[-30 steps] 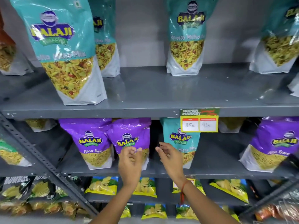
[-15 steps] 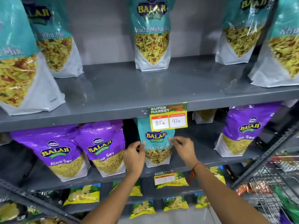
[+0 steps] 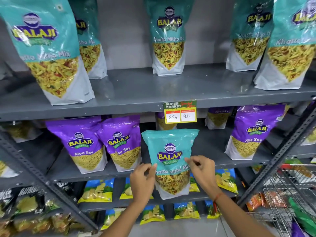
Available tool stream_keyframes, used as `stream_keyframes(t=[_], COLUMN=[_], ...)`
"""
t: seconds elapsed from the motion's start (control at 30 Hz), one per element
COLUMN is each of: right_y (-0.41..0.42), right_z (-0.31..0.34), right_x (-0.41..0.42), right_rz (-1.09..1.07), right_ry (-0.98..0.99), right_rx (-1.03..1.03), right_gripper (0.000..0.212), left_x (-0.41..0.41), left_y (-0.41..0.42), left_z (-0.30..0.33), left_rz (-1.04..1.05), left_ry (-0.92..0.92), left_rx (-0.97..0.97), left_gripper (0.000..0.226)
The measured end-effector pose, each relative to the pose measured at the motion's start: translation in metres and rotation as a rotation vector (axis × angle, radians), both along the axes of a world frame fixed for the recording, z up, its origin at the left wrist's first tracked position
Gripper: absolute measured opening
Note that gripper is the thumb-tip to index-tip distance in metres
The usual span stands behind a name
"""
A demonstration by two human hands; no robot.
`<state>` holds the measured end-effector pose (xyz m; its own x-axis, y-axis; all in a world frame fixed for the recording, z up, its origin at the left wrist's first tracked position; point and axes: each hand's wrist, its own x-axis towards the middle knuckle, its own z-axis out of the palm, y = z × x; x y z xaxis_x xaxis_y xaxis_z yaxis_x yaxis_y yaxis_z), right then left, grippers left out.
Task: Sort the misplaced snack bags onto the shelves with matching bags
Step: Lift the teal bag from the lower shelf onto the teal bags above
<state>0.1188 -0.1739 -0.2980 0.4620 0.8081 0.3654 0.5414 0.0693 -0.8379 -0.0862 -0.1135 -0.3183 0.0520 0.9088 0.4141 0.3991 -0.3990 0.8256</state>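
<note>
The teal bag (image 3: 171,158), half a second ago standing on the middle shelf (image 3: 213,162) among the purple bags (image 3: 119,142), has been pulled out and now hangs in front of that shelf at centre frame. The left hand (image 3: 142,178) and right hand (image 3: 201,170) pinch its two sides. Its matches stand on the upper shelf (image 3: 136,89), where bare space suggests the next placement.

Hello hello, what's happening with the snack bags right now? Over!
Both hands, left hand and right hand, gripping teal Khatta Mitha bag. Bag off purple Aloo Sev shelf. Top shelf gap open, nothing blocking.
</note>
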Motion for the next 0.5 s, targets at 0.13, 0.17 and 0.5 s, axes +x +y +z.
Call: stream_keyframes(t=[0.13,0.17,0.5], right_y=[-0.026,-0.029,0.032], right_z=[0.046,0.064,0.272], right_x=[-0.018,-0.022,-0.017], right_rz=[-0.026,-0.038,-0.03], right_ry=[-0.033,-0.02,0.029], right_rx=[0.198,0.254,0.644], right_gripper=[0.041,0.038,0.031], left_x=[-0.015,-0.017,-0.005], left_y=[-0.027,-0.029,0.036], left_z=[0.044,0.062,0.276], left_rz=[-0.028,-0.032,-0.007], left_ry=[-0.12,-0.153,-0.347], left_rx=[0.189,0.24,0.6], left_gripper=[0.034,0.031,0.023])
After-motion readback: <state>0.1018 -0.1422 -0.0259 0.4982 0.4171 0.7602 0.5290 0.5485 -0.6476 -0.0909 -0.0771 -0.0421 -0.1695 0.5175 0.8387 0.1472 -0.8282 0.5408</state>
